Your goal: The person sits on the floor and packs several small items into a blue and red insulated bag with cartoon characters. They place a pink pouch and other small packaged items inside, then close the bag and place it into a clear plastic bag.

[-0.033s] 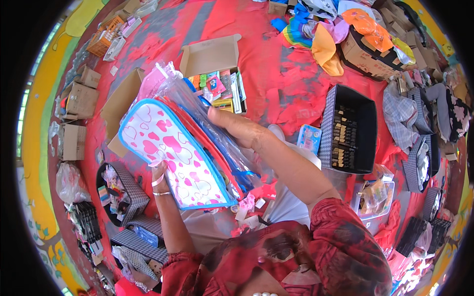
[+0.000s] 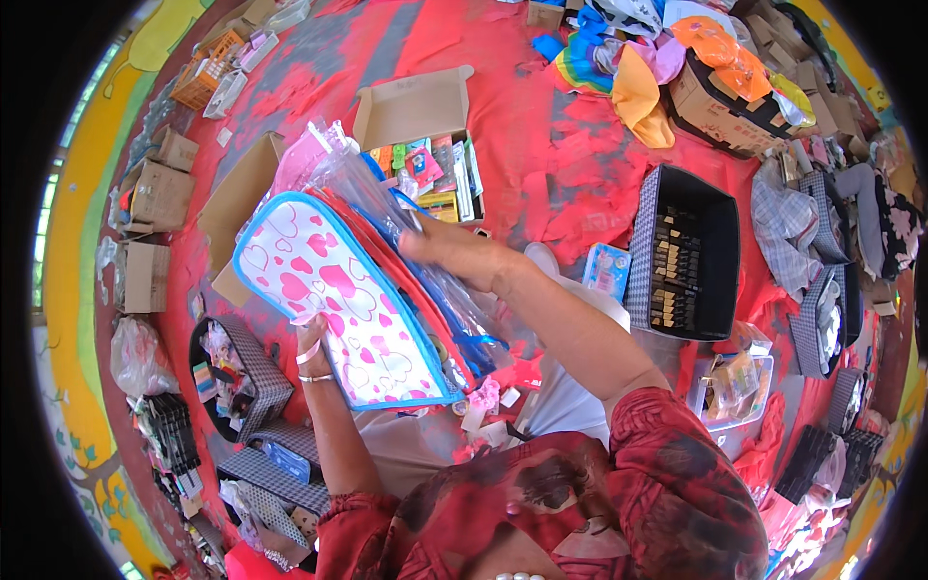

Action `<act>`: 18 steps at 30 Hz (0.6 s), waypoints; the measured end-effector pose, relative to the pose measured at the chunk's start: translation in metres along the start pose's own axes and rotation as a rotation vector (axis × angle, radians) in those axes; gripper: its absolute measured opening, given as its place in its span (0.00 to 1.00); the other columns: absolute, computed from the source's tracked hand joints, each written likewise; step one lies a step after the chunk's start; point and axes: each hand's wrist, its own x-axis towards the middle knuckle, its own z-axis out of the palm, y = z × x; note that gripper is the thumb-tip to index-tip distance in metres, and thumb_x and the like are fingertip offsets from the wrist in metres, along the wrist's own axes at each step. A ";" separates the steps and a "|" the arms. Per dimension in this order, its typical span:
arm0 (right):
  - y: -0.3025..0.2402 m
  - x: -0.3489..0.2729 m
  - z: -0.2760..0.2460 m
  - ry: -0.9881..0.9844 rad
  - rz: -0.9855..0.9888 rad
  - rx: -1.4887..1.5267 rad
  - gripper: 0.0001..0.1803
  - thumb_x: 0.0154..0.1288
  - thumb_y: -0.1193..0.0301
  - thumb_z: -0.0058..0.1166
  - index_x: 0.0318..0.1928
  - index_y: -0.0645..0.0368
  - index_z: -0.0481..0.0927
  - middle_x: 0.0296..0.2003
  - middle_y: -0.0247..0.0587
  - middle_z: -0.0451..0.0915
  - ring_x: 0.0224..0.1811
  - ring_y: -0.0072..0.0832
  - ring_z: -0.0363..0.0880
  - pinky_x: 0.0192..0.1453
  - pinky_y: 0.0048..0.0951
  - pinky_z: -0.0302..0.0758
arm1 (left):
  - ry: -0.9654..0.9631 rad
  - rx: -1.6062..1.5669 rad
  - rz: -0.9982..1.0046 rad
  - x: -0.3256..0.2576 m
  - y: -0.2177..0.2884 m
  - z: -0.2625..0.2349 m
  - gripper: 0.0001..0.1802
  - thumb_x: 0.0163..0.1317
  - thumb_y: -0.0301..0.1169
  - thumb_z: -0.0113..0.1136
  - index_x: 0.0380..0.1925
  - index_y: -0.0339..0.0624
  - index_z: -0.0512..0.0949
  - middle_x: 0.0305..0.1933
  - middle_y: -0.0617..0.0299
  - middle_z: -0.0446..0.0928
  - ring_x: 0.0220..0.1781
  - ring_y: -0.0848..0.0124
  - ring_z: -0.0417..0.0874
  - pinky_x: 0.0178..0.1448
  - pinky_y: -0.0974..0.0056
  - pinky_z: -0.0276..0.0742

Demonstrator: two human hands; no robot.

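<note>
My left hand (image 2: 312, 348) grips the near left edge of a white pouch with pink hearts and blue trim (image 2: 338, 290), its thumb by a pink ribbon. Red-edged layers (image 2: 416, 290) lie behind the pouch, then clear plastic sleeves with blue edging (image 2: 362, 193). My right hand (image 2: 454, 253) reaches across to the clear sleeves and touches them; its fingers are blurred and partly hidden. Beyond the bundle stands an open cardboard box (image 2: 406, 108) holding colourful small packs (image 2: 425, 169).
To the right stands an open checked bin (image 2: 720, 251) with rows of dark packs, beside a blue box (image 2: 607, 273). A clear tub (image 2: 749, 420) is nearer. Left lie a checked bin (image 2: 266, 387) and cartons (image 2: 145, 275). Red sheeting (image 2: 570, 193) covers the floor.
My right hand has shifted slightly down and left along the clear sleeves, its fingers now blurred. The left hand and the pouch have hardly moved.
</note>
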 end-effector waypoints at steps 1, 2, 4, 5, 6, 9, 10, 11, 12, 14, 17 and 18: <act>0.005 0.002 0.000 0.088 -0.069 -0.205 0.53 0.45 0.44 0.61 0.62 0.65 0.53 0.53 0.52 0.69 0.55 0.37 0.70 0.58 0.33 0.67 | 0.005 -0.013 0.003 0.001 0.003 0.002 0.16 0.55 0.31 0.54 0.42 0.37 0.69 0.41 0.58 0.75 0.41 0.68 0.78 0.44 0.67 0.75; 0.010 0.003 -0.001 0.109 -0.044 -0.308 0.56 0.41 0.45 0.64 0.62 0.67 0.52 0.53 0.54 0.69 0.55 0.39 0.69 0.59 0.34 0.65 | 0.007 -0.025 0.007 0.004 0.006 0.006 0.16 0.55 0.31 0.54 0.43 0.37 0.69 0.41 0.58 0.75 0.42 0.68 0.78 0.45 0.67 0.75; 0.022 0.006 0.001 0.148 -0.004 -0.517 0.63 0.33 0.47 0.69 0.62 0.71 0.48 0.53 0.59 0.68 0.57 0.43 0.67 0.62 0.35 0.62 | 0.010 -0.044 0.019 0.006 0.015 0.014 0.16 0.56 0.32 0.53 0.43 0.36 0.69 0.41 0.57 0.75 0.42 0.67 0.77 0.45 0.66 0.75; 0.026 0.008 0.003 0.168 0.005 -0.529 0.62 0.32 0.49 0.69 0.62 0.72 0.49 0.52 0.60 0.68 0.57 0.44 0.67 0.61 0.35 0.63 | 0.013 -0.054 0.023 0.007 0.019 0.018 0.16 0.57 0.32 0.53 0.43 0.36 0.69 0.42 0.57 0.74 0.42 0.66 0.77 0.46 0.65 0.75; 0.029 0.010 0.005 0.184 0.009 -0.549 0.62 0.30 0.51 0.70 0.61 0.73 0.50 0.52 0.61 0.68 0.56 0.45 0.67 0.60 0.35 0.63 | 0.020 -0.063 0.023 0.006 0.021 0.022 0.16 0.57 0.32 0.52 0.44 0.36 0.68 0.42 0.57 0.74 0.43 0.66 0.77 0.46 0.65 0.75; 0.031 0.013 0.012 0.281 -0.004 -0.665 0.54 0.29 0.57 0.68 0.56 0.72 0.57 0.45 0.62 0.72 0.50 0.48 0.72 0.55 0.36 0.68 | 0.046 -0.084 0.024 -0.003 0.019 0.021 0.16 0.58 0.33 0.51 0.44 0.36 0.68 0.43 0.56 0.74 0.43 0.65 0.77 0.47 0.63 0.75; 0.029 0.012 0.013 0.295 0.003 -0.688 0.52 0.29 0.57 0.68 0.55 0.71 0.58 0.43 0.61 0.73 0.49 0.48 0.73 0.54 0.37 0.68 | 0.054 -0.090 0.021 -0.007 0.016 0.017 0.17 0.58 0.33 0.50 0.44 0.35 0.68 0.43 0.55 0.74 0.44 0.65 0.77 0.48 0.62 0.75; 0.027 0.011 0.014 0.313 0.041 -0.719 0.50 0.30 0.58 0.67 0.54 0.70 0.60 0.42 0.60 0.75 0.47 0.48 0.74 0.53 0.37 0.69 | 0.064 -0.091 0.019 -0.012 0.012 0.012 0.17 0.59 0.34 0.50 0.45 0.35 0.67 0.43 0.55 0.74 0.44 0.64 0.77 0.48 0.62 0.75; 0.024 0.010 0.014 0.307 0.048 -0.726 0.49 0.30 0.58 0.67 0.54 0.69 0.61 0.41 0.60 0.75 0.47 0.47 0.74 0.52 0.38 0.69 | 0.068 -0.087 0.014 -0.016 0.008 0.005 0.17 0.59 0.34 0.49 0.45 0.35 0.67 0.44 0.55 0.73 0.44 0.64 0.77 0.48 0.61 0.75; 0.021 0.008 0.013 0.332 0.097 -0.751 0.48 0.29 0.58 0.66 0.54 0.67 0.62 0.39 0.59 0.76 0.46 0.46 0.75 0.51 0.39 0.70 | 0.065 -0.065 -0.005 -0.021 0.002 -0.009 0.17 0.60 0.35 0.48 0.45 0.35 0.67 0.44 0.54 0.73 0.45 0.63 0.76 0.49 0.60 0.75; 0.019 0.010 0.008 0.384 0.046 -0.871 0.52 0.29 0.54 0.66 0.57 0.66 0.61 0.38 0.57 0.77 0.41 0.46 0.77 0.42 0.39 0.73 | -0.101 0.225 0.017 -0.016 0.005 -0.017 0.18 0.61 0.35 0.47 0.46 0.34 0.66 0.45 0.53 0.73 0.46 0.62 0.76 0.50 0.59 0.74; 0.019 0.008 0.006 0.390 0.022 -0.838 0.49 0.28 0.55 0.66 0.55 0.65 0.64 0.38 0.56 0.77 0.41 0.45 0.77 0.42 0.40 0.74 | -0.249 0.648 0.073 -0.014 0.004 -0.013 0.23 0.64 0.43 0.40 0.48 0.34 0.66 0.45 0.52 0.73 0.46 0.63 0.76 0.51 0.59 0.74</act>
